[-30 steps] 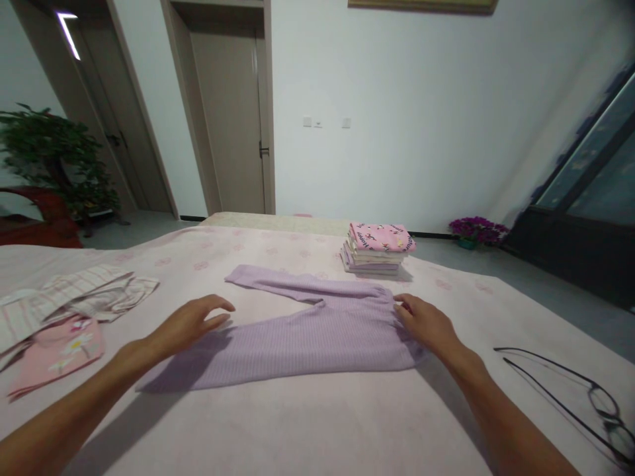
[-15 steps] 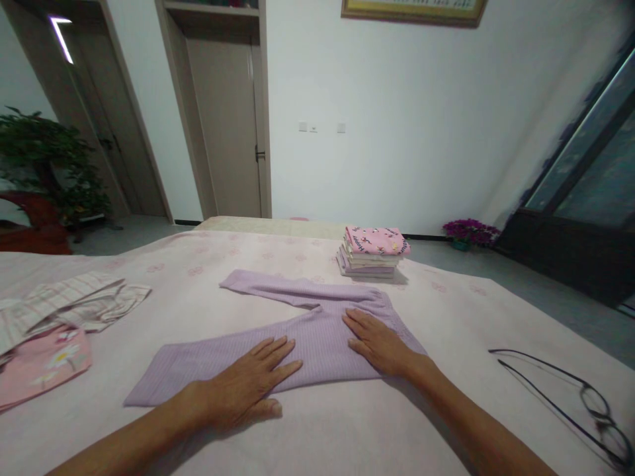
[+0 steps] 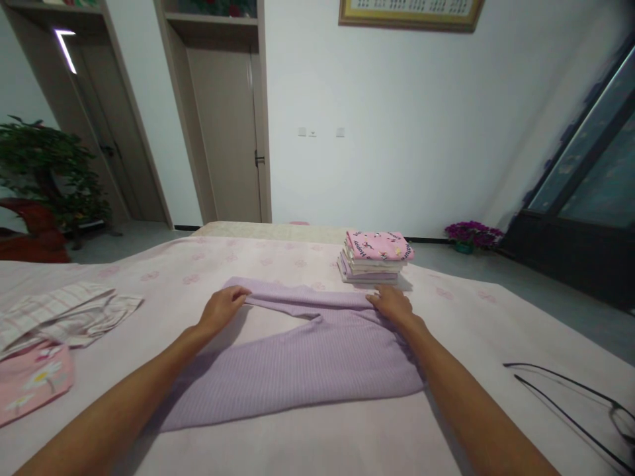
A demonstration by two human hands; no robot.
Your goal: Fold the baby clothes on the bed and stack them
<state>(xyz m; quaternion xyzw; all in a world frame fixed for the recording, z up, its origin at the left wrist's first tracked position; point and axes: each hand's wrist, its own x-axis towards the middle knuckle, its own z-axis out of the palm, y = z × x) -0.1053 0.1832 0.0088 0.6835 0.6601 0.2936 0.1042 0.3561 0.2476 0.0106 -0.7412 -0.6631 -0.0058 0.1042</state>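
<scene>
A pair of lilac ribbed trousers (image 3: 297, 367) lies spread on the pale pink sheet (image 3: 278, 443), legs pointing left and waist to the right. My left hand (image 3: 224, 309) pinches the end of the far leg between thumb and fingers. At the far corner of the waist, my right hand (image 3: 391, 303) grips the fabric with closed fingers. Between the two hands the far edge is lifted slightly and curls over toward me. The near leg rests flat, its end partly behind my left forearm.
Just beyond my right hand stands a stack of folded clothes (image 3: 378, 254), pink printed fabric on top. Striped clothing (image 3: 69, 311) and a pink floral garment (image 3: 37, 380) lie at the left. Black-framed glasses (image 3: 570, 396) rest at the right.
Both hands have left their flat position on the trousers and moved to the far edge. They have closed on it, and that edge is now raised and partly turned over.
</scene>
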